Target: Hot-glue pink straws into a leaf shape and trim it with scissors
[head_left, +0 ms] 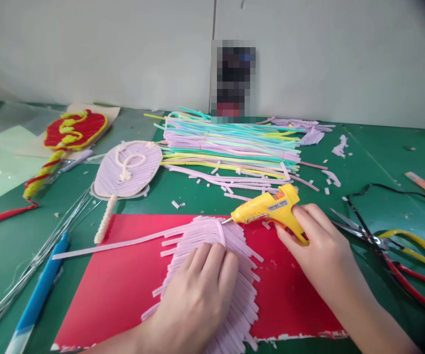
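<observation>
Palm down, my left hand [201, 287] rests on a panel of pale purple pipe cleaners [238, 300] laid side by side. Its fingers are curled and pinch a purple pipe cleaner [124, 243] that bends over the panel's top, one end trailing left; the fingertips are partly hidden. My right hand [319, 241] is wrapped around a yellow hot glue gun [271, 209]. The metal nozzle points left and meets or nearly meets the bent pipe cleaner at the panel's top edge. Beneath the panel lies a red sheet [120, 290].
Behind lie bundled coloured pipe cleaners [230, 142], a purple fan shape [127, 169] and a red-yellow fan shape [75, 130]. Scissors [378, 241] and red-handled pliers [415, 285] are at right. Thin wires [50, 246] and a blue tool [39, 295] lie left. A blurred rectangle [234, 81] stands behind.
</observation>
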`<action>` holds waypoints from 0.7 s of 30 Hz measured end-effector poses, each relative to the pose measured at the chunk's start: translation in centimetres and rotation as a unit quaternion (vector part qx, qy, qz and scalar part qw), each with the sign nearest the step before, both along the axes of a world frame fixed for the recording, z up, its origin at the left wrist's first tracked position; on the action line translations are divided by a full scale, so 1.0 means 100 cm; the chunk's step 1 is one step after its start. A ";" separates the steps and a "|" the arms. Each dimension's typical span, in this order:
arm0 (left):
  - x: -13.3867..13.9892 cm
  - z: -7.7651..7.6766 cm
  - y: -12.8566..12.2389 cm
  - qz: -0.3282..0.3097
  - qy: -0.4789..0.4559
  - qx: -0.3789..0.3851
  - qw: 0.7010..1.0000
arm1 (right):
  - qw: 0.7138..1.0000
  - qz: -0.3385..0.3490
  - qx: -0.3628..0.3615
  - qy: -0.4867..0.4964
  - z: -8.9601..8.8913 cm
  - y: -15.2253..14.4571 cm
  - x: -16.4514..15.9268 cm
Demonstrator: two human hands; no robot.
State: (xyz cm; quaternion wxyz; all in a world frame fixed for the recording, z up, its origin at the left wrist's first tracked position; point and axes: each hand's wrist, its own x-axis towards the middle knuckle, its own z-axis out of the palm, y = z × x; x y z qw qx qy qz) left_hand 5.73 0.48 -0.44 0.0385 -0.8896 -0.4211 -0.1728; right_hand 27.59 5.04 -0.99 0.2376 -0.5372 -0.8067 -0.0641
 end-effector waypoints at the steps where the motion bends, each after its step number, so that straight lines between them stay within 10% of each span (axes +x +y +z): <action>1: 0.000 -0.001 0.000 0.001 0.006 0.000 1.000 | 1.000 -0.001 -0.002 0.002 0.000 0.000 0.000; 21: -0.001 -0.003 -0.004 0.003 0.048 -0.032 0.998 | 1.000 -0.001 -0.008 0.007 0.001 0.000 -0.001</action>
